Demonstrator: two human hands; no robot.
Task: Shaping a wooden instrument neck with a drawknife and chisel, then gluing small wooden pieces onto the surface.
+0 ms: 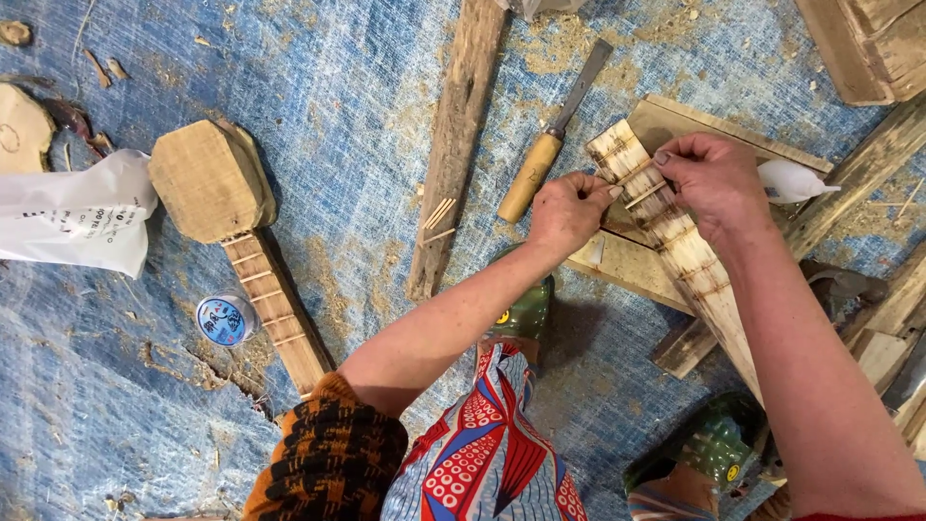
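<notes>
A long pale wooden neck piece (675, 241) with several thin cross sticks lies slanted over a flat board (627, 262). My left hand (569, 207) pinches one end of a thin wooden stick (644, 196) laid across the neck. My right hand (714, 183) presses on the stick's other end near the neck's top. Both hands are closed over the stick.
A wooden-handled chisel (555, 135) lies just left of my hands. A weathered plank (453, 145) carries loose small sticks (439, 214). A second fretted instrument (231, 232), a round tin (224, 319), a white bag (77, 217) and a white glue bottle (791, 180) lie on the blue sheet (338, 96).
</notes>
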